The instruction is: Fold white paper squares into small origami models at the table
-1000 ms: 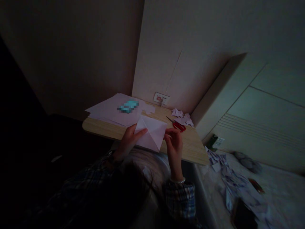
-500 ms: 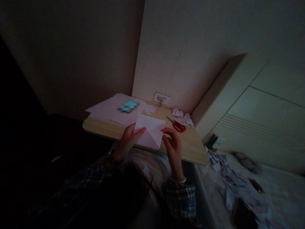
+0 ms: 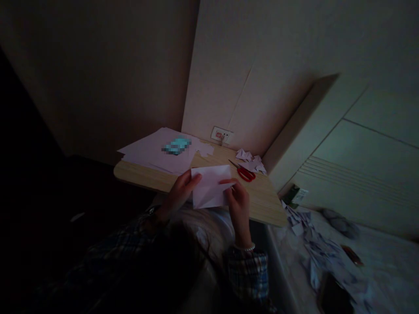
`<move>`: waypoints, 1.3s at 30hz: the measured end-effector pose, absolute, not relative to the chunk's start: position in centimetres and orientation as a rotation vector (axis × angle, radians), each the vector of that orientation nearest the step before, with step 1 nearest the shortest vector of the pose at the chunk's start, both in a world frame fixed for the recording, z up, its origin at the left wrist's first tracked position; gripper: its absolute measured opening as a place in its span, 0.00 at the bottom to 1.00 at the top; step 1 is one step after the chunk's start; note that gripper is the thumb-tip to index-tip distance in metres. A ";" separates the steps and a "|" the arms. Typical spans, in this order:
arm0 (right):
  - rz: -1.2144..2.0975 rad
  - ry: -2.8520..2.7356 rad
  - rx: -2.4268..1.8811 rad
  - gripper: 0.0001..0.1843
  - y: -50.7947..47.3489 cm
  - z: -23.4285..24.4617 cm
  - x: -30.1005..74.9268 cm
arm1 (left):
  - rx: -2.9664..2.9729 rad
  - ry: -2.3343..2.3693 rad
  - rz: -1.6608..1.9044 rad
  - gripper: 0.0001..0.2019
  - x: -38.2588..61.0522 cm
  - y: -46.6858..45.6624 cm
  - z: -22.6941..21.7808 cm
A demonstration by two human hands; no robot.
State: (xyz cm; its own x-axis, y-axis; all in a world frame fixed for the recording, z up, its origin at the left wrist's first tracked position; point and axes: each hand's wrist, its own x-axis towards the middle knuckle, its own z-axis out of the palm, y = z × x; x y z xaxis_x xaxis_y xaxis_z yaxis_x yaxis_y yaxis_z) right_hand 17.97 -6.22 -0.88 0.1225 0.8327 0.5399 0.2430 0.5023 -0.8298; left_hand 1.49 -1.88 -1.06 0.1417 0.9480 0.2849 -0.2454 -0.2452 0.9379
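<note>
A creased square of white paper (image 3: 209, 194) is held between my two hands, over the front edge of the wooden table (image 3: 262, 203). My left hand (image 3: 181, 189) grips its left edge, thumb on top near the upper corner. At the right edge my right hand (image 3: 238, 195) pinches the paper between thumb and fingers. Beyond my right hand lie red-handled scissors (image 3: 245, 173), blades pointing away to the left. Large white paper sheets (image 3: 147, 150) lie at the table's left, with a blurred-out turquoise object (image 3: 177, 145) on them.
Folded paper pieces (image 3: 257, 165) sit at the table's back right, and a small cut paper (image 3: 206, 150) near the back. A wall socket (image 3: 221, 135) is behind. To the right, a bed (image 3: 386, 253) holds many paper pieces (image 3: 322, 248) and a dark object (image 3: 335, 294).
The paper has turned over or round in my hands: the diagonal creases face me less, and a plainer side shows. My right fingers have come over its right edge.
</note>
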 end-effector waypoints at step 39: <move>0.440 -1.349 -0.980 0.18 -7.0 -0.6 17.1 | 1.348 0.830 1.624 0.15 1.4 -2.8 -0.7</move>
